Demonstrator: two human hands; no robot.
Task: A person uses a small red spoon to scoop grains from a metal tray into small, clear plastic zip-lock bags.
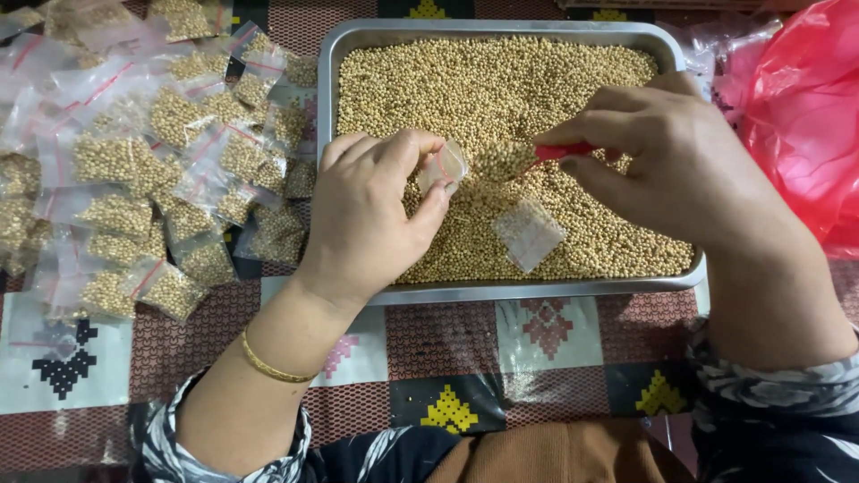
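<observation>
Clear plastic pouch (443, 166) pinched in left hand (371, 215); right hand (680, 161) grips red scoop (537, 156) heaped with round seeds.

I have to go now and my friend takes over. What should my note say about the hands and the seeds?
Left hand: pinches a small clear bag open over the tray.
Right hand: holds a red-handled scoop heaped with seeds at the bag's mouth.
Metal tray: full of loose seeds, with one empty bag lying on them.
Done: a pile of filled bags on the cloth, left of the tray.
Left: most seeds remain unbagged.
</observation>
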